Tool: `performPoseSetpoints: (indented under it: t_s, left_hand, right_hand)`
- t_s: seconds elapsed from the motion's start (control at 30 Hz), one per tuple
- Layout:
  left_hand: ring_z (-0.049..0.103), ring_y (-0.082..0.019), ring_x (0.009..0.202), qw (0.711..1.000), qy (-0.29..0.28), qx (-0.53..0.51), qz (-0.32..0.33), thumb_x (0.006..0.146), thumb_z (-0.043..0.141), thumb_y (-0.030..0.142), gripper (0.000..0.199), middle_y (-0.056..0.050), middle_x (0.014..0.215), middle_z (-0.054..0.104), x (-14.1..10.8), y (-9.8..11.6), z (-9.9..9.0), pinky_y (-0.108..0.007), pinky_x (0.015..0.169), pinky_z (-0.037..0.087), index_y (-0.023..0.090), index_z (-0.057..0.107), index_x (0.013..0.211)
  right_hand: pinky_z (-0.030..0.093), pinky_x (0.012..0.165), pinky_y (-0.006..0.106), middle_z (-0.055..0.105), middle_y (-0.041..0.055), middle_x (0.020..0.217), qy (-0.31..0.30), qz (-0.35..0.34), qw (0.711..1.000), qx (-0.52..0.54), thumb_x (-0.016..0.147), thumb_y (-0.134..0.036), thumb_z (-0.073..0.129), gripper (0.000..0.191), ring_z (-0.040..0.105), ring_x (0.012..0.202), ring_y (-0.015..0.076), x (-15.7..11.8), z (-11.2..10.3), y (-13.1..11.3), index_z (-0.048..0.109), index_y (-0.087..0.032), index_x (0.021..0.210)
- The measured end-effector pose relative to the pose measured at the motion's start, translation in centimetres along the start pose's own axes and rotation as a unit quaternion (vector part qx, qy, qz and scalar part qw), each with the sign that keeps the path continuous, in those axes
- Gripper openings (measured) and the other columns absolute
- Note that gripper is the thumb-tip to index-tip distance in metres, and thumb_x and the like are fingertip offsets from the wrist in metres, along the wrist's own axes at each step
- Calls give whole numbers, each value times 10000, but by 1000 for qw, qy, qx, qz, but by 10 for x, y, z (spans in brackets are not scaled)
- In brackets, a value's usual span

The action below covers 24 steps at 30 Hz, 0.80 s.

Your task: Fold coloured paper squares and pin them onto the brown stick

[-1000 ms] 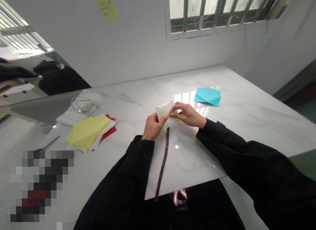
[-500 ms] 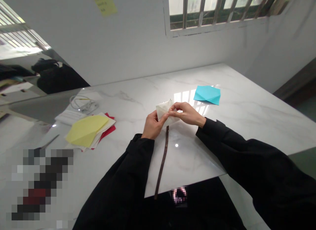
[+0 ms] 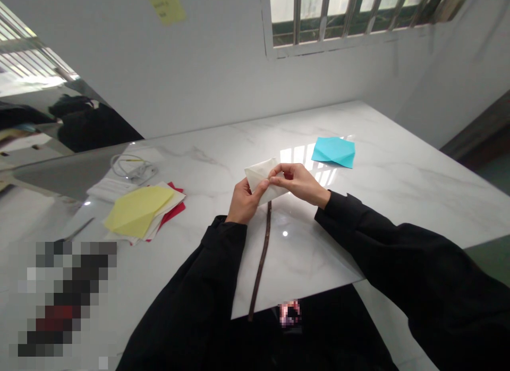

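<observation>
From my seat far from the rig I see the cream-white folded paper packet [image 3: 260,171] held up between both hands, above the white marbled tabletop [image 3: 402,185] and in front of the wearer. One of its corners points up and to the left, its upper edge climbs gently to the right, and a crease slants from that corner down toward the pinching fingertips. Fingers cover much of it, so I cannot be sure of its long axis, nor can I tell whether anything is inside. The left hand [image 3: 243,202] grips the packet's lower left side, thumb in front; the right hand [image 3: 300,180] is narrowed to a pinch of thumb and forefinger on the paper, close to the left thumb. Just below, the long thin dark-brown strip [image 3: 262,262] lies between the forearms, running from under the packet to the table's near edge. Beyond the right hand, apart from it, rests the creased bright-blue paper sheet [image 3: 333,152]. Well to the left, the pale-yellow paper sheet [image 3: 137,210] tops white and red sheets [image 3: 174,216], with the coiled pale cable [image 3: 139,169] behind and the slim dark tool [image 3: 79,229] beside them, its lower end blurred out.
</observation>
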State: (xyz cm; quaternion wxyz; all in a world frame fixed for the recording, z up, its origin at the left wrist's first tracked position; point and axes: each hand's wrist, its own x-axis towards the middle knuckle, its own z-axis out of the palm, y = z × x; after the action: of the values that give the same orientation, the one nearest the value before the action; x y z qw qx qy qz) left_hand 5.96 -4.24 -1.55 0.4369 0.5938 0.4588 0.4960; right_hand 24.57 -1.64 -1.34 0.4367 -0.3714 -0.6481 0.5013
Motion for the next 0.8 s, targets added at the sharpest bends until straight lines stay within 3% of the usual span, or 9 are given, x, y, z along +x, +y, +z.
performPoseSetpoints:
  t_s: [0.17,0.33,0.43,0.8]
  left_hand:
    - [731,-287,929,1000,10,-2,-14,754,819,629,623,-120,980,794,-1,1,1,-349,803,581,100,762,1077]
    - [739,-297,961,1000,14,-2,-15,773,808,625,619,-145,1057,799,-2,3,1,-356,824,586,98,763,1094]
    - [737,-306,1008,1000,6,-8,-10,780,803,630,637,-150,1091,798,-2,3,1,-365,867,583,97,762,1126]
    - [737,-305,983,999,18,-19,-24,727,852,624,640,-137,1033,803,1,-3,1,-391,877,593,92,776,1074]
  right_hand:
    - [539,694,299,666,6,889,20,-12,998,57,788,-434,827,394,655,797,180,-1,3,0,577,-224,1007]
    - [598,751,354,696,35,1012,18,3,996,89,781,-438,852,750,711,905,234,-3,4,-2,439,-272,1385]
    - [620,798,388,713,52,1036,23,3,995,102,768,-454,872,886,726,949,260,-3,4,-1,380,-272,1483]
    - [604,814,360,754,76,1017,10,-20,996,89,747,-553,867,520,710,950,244,1,4,5,672,-190,1063]
